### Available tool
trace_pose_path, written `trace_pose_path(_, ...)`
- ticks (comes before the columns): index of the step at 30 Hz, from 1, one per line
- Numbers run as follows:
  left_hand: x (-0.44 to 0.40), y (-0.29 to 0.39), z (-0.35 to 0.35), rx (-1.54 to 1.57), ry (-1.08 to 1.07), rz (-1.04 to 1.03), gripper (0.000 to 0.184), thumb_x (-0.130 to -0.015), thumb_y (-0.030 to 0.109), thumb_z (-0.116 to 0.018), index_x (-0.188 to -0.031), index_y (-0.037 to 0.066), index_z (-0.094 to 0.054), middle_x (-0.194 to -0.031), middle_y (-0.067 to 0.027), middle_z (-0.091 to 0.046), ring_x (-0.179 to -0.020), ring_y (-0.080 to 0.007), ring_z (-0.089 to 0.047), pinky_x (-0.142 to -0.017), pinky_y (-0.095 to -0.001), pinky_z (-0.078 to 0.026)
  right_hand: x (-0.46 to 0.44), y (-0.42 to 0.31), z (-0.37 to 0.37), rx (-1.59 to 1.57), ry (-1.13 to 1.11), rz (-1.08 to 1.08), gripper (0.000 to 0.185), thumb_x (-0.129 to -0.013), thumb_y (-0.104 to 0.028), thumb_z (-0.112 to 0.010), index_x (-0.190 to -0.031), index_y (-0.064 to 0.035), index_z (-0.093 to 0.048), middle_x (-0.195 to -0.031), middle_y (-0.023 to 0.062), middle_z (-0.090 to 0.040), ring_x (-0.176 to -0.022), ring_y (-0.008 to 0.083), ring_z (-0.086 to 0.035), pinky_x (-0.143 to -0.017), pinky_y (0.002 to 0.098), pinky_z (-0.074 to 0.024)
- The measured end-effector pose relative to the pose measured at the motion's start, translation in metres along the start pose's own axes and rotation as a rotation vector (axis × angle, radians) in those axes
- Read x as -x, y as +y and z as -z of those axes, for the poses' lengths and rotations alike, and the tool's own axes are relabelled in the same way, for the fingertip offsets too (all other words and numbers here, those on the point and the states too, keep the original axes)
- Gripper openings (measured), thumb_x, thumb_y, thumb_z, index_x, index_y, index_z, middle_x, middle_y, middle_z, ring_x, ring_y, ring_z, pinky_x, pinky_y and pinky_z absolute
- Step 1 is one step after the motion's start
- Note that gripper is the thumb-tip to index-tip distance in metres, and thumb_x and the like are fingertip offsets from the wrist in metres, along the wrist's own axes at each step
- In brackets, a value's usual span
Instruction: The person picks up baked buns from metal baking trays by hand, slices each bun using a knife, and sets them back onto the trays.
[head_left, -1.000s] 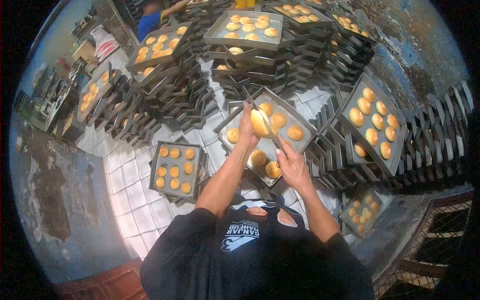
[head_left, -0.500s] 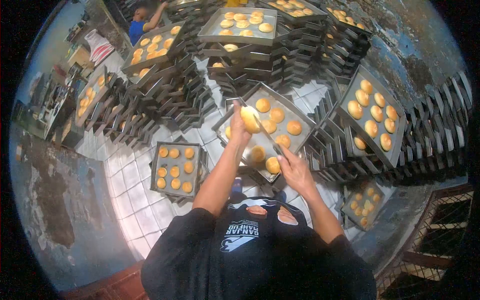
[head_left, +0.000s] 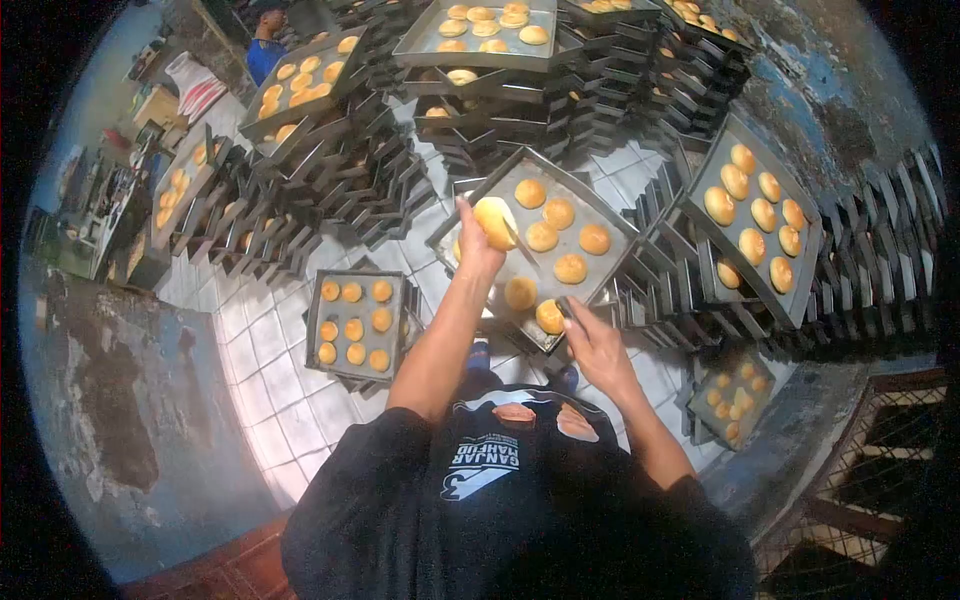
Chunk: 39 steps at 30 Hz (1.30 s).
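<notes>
A golden bun (head_left: 495,223) is held in my left hand (head_left: 478,243), above the left part of a metal tray (head_left: 602,212). My right hand (head_left: 596,345) grips the dark handle of a knife (head_left: 526,245), whose blade reaches up and left to the bun and is partly blurred. Whether the blade is inside the bun or against it, I cannot tell. Several round buns (head_left: 570,268) lie on the tray below. One bun (head_left: 549,316) sits near the tray's front corner, right beside the knife handle.
A lower tray of buns (head_left: 397,335) stands at the left on the tiled floor (head_left: 260,390). Tall stacks of trays (head_left: 480,130) rise ahead, with another bun tray (head_left: 815,240) at the right. A person in blue (head_left: 264,50) is at the far upper left.
My left hand has moved left with the bun, and my right hand has shifted slightly right and down. The knife blade now covers less of the bun. The other person's arm is no longer raised.
</notes>
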<state>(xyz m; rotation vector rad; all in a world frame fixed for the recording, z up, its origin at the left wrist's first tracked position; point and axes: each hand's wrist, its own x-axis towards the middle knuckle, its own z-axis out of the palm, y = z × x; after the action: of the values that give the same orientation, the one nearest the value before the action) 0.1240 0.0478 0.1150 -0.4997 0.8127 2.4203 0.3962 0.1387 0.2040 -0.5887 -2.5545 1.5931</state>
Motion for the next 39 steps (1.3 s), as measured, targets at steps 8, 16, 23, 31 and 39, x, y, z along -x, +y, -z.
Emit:
trace_pose_path(8, 0.005, -0.061, 0.017, -0.042, -0.040, 0.112, 0.071, -0.098, 0.073, -0.035, -0.123, 0.013, -0.063, -0.117, -0.0051, -0.069, -0.107, -0.0242, -0.065, -0.095, -0.0444, -0.052, -0.065, 0.011, -0.029, -0.001, 0.099, 0.047, 0.048, -0.101, -0.029, -0.053, -0.141, -0.0023, -0.054, -0.076, 0.0207, -0.066, -0.070, 0.0340, -0.067, -0.074, 0.0453, -0.0520)
trace_pose_path(16, -0.013, -0.023, 0.021, 0.038, 0.060, 0.147, 0.069, -0.099, 0.072, -0.034, -0.123, 0.015, -0.064, -0.116, -0.0048, -0.070, -0.106, -0.0244, -0.065, -0.095, -0.0464, -0.051, -0.012, 0.030, -0.015, -0.045, -0.046, -0.071, 0.049, -0.101, -0.027, -0.053, -0.144, -0.0043, -0.052, -0.075, 0.0199, -0.065, -0.069, 0.0315, -0.066, -0.072, 0.0424, -0.0522)
trace_pose_path(23, -0.009, -0.064, 0.035, 0.084, 0.089, 0.204, 0.066, -0.102, 0.067, -0.031, -0.133, 0.015, -0.058, -0.129, -0.0036, -0.065, -0.116, -0.0235, -0.062, -0.100, -0.0456, -0.049, -0.086, 0.053, -0.055, -0.029, 0.079, 0.022, 0.047, -0.101, -0.026, -0.052, -0.143, -0.0038, -0.052, -0.073, 0.0191, -0.064, -0.067, 0.0303, -0.066, -0.069, 0.0398, -0.0522)
trace_pose_path(31, -0.030, -0.046, 0.042, 0.105, 0.176, 0.224, 0.065, -0.105, 0.063, -0.028, -0.136, 0.012, -0.054, -0.133, -0.0053, -0.064, -0.121, -0.0223, -0.060, -0.107, -0.0434, -0.046, -0.049, 0.063, -0.049, -0.182, -0.048, -0.225, 0.043, -0.102, -0.024, -0.050, -0.140, -0.0046, -0.055, -0.076, 0.0133, -0.061, -0.069, 0.0192, -0.062, -0.069, 0.0352, -0.0511)
trace_pose_path(39, -0.061, -0.063, 0.084, -0.141, 0.134, 0.227, 0.062, -0.107, 0.058, -0.027, -0.139, 0.010, -0.051, -0.131, -0.0063, -0.063, -0.115, -0.0234, -0.061, -0.088, -0.0443, -0.054, -0.148, 0.107, -0.130, -0.241, -0.040, -0.078, 0.045, -0.104, -0.020, -0.048, -0.147, -0.0052, -0.048, -0.071, 0.0047, -0.053, -0.060, 0.0127, -0.052, -0.059, 0.0303, -0.0466)
